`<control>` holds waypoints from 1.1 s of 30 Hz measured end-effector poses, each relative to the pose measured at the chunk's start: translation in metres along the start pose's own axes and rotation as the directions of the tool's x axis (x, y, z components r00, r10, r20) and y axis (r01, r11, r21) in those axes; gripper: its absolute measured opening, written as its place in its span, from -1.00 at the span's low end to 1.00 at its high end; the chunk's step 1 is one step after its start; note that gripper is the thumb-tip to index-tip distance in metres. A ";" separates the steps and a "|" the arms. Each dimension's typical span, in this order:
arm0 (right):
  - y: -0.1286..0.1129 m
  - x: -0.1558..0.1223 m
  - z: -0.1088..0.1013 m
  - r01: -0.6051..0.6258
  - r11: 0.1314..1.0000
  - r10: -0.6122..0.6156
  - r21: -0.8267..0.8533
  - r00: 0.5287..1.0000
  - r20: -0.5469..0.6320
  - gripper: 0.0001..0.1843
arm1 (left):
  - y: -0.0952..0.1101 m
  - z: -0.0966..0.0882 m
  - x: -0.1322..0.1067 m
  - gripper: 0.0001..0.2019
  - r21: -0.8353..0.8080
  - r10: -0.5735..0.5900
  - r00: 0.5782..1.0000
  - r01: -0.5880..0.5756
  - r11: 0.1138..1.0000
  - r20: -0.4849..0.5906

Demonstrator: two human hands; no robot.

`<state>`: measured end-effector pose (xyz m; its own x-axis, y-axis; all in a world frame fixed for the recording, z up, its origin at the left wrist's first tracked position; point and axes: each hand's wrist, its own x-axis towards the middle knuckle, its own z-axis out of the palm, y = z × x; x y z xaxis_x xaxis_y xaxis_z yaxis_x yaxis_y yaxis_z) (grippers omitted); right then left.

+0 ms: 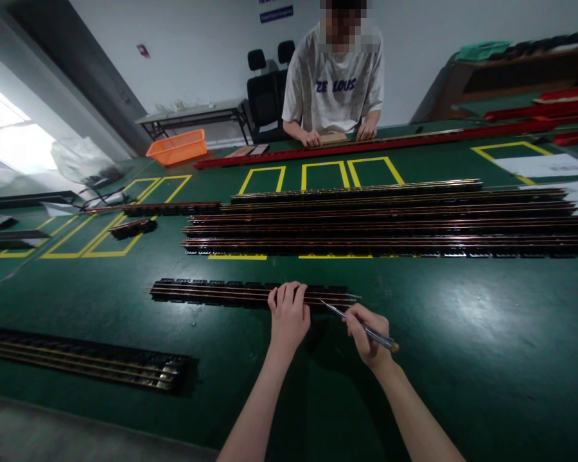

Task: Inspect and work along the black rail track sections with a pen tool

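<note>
A short black rail with copper-coloured bars along it [212,292] lies on the green table in front of me. My left hand [289,314] grips it right of its middle, fingers curled over the top. My right hand [368,333] is closed around a slim screwdriver [376,336] with a metal shaft and a yellowish butt end. Its thin tip points left and meets the bars near the rail's right end; whether it presses on them I cannot tell. The fingertips of my left hand hide part of the rail.
Beyond the rail lie several long black rails [390,244] side by side. Another rail [87,359] rests at the near left, a short piece [133,228] farther back. Across the table, a person [334,90] handles a red rail [270,156] near an orange basket [177,147].
</note>
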<state>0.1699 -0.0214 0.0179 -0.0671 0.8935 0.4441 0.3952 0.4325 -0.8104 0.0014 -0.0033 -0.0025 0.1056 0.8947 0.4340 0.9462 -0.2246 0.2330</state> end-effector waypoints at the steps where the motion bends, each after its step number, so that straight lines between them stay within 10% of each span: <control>1: -0.001 0.000 0.000 0.003 1.000 -0.003 -0.002 1.000 -0.002 -0.72 | 0.000 0.000 0.000 -0.70 0.007 0.002 1.000 -0.002 1.000 0.001; 33: -0.003 0.000 0.000 0.040 0.998 -0.046 -0.041 0.988 -0.149 -0.69 | 0.000 0.001 0.001 -0.62 0.047 0.017 1.000 -0.016 0.999 -0.011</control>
<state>0.1686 -0.0231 0.0206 0.0522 0.8445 0.5330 0.4296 0.4628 -0.7754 0.0014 -0.0022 -0.0029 0.1179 0.8863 0.4478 0.9578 -0.2206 0.1844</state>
